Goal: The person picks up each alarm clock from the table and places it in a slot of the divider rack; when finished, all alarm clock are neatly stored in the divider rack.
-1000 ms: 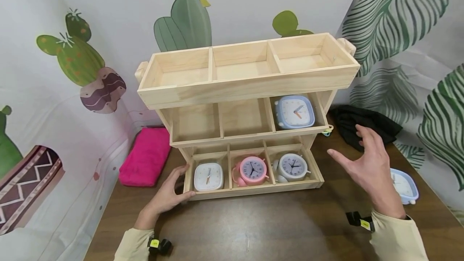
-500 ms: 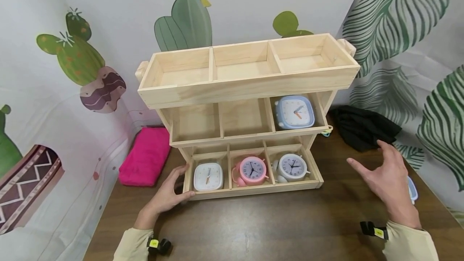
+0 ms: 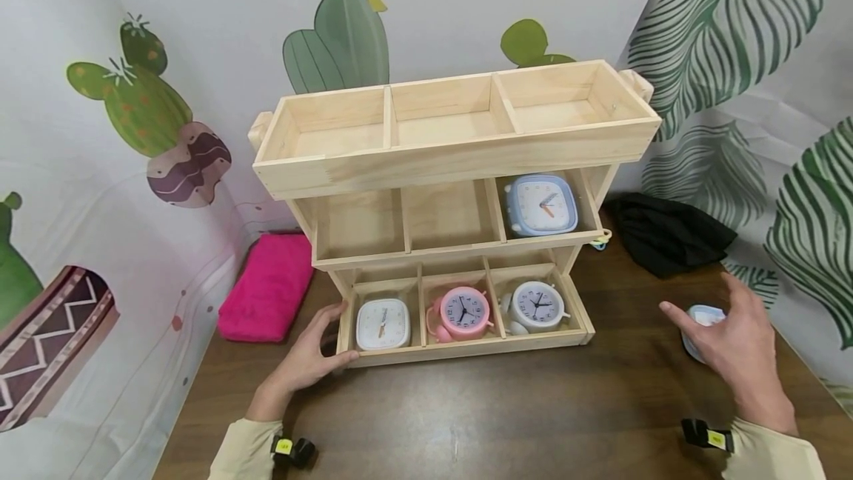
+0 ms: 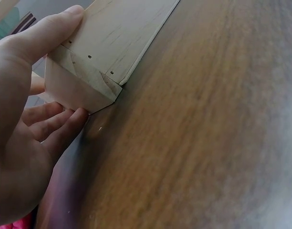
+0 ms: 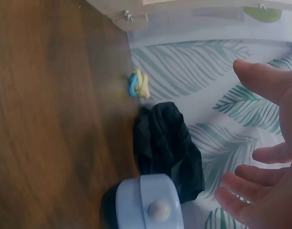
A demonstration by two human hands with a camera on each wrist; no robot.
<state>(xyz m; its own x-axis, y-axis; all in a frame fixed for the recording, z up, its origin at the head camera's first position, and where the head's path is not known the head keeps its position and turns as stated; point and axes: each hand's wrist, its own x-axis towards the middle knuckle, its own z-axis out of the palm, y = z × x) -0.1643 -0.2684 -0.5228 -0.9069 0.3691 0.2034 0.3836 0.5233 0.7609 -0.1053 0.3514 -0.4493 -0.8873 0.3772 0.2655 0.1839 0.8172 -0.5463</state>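
Note:
A three-tier wooden storage rack stands in the middle of the table. My left hand holds its lower left corner, thumb on the front board and fingers against the end. The bottom tier carries a white square clock, a pink alarm clock and a grey-white alarm clock. One blue square clock sits in the middle tier's right compartment. On the right, my right hand hovers with fingers spread beside another light blue clock, which it partly covers in the head view.
Black cloth lies at the back right, near a small yellow and blue looped item. Folded pink cloth lies left of the rack. A printed fabric backdrop rises behind the table.
My right hand has moved right and slightly down, toward the light blue clock at the table's right side. The left hand and the rack have stayed in place.

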